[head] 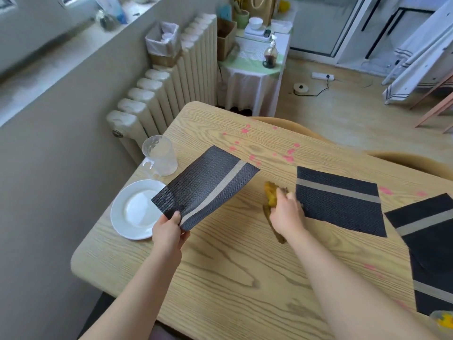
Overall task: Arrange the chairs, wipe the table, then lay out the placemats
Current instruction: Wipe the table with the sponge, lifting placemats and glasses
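My left hand (169,231) pinches the near corner of a dark striped placemat (208,185) and holds it lifted above the wooden table (220,278). My right hand (286,212) presses a yellow sponge (270,195) onto the tabletop beside a second placemat (340,200) that lies flat. A third placemat (431,253) lies at the right edge. Pink stains (288,157) dot the far part of the table, with more at the right. Two wooden chair backs (289,125) show behind the far table edge.
A white plate (133,212) and a clear plastic jug (160,155) stand at the table's left side. A radiator (171,89) runs along the wall at the left. A small cluttered side table (255,67) stands beyond the dining table.
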`<act>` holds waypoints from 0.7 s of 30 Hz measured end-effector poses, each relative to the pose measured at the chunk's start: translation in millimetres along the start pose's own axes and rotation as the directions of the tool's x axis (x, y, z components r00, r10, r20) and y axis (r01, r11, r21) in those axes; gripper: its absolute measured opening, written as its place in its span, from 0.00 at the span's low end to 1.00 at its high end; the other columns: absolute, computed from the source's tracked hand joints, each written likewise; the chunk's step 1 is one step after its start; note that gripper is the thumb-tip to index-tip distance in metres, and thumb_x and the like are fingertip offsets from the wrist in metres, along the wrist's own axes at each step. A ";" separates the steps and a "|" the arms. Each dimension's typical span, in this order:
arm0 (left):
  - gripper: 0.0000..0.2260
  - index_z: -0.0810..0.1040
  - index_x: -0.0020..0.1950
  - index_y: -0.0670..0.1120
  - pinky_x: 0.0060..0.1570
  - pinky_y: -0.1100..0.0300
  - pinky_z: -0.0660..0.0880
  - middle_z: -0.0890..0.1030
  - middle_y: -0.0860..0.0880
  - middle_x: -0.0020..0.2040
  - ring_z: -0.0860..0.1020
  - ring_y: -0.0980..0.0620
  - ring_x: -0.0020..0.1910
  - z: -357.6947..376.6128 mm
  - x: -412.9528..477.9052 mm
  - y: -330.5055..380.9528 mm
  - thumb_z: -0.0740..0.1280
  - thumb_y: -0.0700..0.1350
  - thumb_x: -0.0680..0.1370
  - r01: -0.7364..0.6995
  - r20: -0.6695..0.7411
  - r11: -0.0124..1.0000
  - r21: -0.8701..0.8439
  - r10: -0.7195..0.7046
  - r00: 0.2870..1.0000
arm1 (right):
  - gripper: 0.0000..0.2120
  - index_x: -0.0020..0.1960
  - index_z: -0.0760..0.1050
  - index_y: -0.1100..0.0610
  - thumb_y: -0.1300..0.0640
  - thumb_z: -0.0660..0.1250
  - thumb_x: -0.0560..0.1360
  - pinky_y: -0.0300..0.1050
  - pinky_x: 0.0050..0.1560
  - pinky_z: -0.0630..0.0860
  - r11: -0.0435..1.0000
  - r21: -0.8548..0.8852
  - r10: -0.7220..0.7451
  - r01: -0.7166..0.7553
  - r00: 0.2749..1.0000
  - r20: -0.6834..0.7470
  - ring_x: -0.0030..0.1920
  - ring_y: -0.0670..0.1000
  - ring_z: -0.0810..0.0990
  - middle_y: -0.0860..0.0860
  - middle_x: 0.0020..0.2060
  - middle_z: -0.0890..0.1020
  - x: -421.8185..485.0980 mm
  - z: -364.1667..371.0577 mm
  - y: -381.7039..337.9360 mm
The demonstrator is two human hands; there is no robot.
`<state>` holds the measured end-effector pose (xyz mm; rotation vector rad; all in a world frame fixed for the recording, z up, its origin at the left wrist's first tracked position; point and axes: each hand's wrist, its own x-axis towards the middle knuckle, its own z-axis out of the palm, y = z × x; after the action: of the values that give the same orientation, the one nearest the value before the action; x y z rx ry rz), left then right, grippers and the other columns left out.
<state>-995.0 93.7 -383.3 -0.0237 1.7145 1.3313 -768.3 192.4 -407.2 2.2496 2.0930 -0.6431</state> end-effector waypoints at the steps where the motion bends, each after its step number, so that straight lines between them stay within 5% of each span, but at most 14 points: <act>1: 0.04 0.73 0.54 0.47 0.34 0.61 0.71 0.74 0.50 0.39 0.71 0.54 0.34 -3.4 1.2 0.7 0.60 0.41 0.81 -0.013 -0.008 1.000 0.005 0.013 1.000 | 0.30 0.77 0.55 0.54 0.58 0.63 0.78 0.50 0.60 0.71 1.000 -0.020 -0.016 0.016 1.000 0.026 0.64 0.57 0.69 0.57 0.68 0.66 1.7 0.5 -6.7; 4: 0.06 0.74 0.55 0.47 0.34 0.61 0.72 0.75 0.49 0.42 0.73 0.55 0.36 -10.9 5.4 -0.8 0.60 0.41 0.81 -0.066 -0.038 0.996 0.058 0.068 0.997 | 0.30 0.77 0.57 0.49 0.59 0.61 0.77 0.52 0.64 0.68 0.989 -0.021 -0.140 0.143 0.983 0.118 0.66 0.57 0.66 0.54 0.65 0.66 -8.6 9.6 -28.8; 10: 0.07 0.74 0.56 0.48 0.34 0.60 0.72 0.75 0.49 0.43 0.73 0.55 0.36 -6.9 -3.9 -9.6 0.59 0.41 0.81 -0.047 -0.037 0.997 0.066 0.050 0.998 | 0.30 0.73 0.63 0.41 0.60 0.59 0.75 0.50 0.55 0.72 0.928 0.007 -0.369 0.373 0.916 0.157 0.58 0.56 0.68 0.51 0.55 0.67 -65.4 38.9 -24.0; 16: 0.07 0.74 0.55 0.46 0.22 0.65 0.74 0.77 0.49 0.47 0.76 0.54 0.39 -12.2 -16.1 -18.9 0.58 0.40 0.81 -0.079 0.001 0.990 0.120 0.079 0.997 | 0.28 0.75 0.63 0.46 0.62 0.60 0.78 0.46 0.57 0.72 0.992 0.070 -0.107 0.105 0.994 0.018 0.56 0.50 0.68 0.49 0.54 0.69 -55.9 20.7 26.4; 21: 0.07 0.74 0.53 0.47 0.28 0.61 0.74 0.78 0.48 0.47 0.76 0.54 0.40 -27.8 -25.0 -36.9 0.57 0.40 0.81 -0.073 -0.014 0.984 0.165 0.077 0.997 | 0.29 0.76 0.59 0.47 0.61 0.61 0.77 0.45 0.52 0.74 0.999 0.032 0.020 -0.019 1.000 -0.018 0.59 0.53 0.71 0.52 0.59 0.69 -54.3 11.9 19.4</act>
<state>-979.6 45.0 -395.1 0.1234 1.8539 1.2431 -754.7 135.1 -407.4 2.2984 2.0811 -0.6618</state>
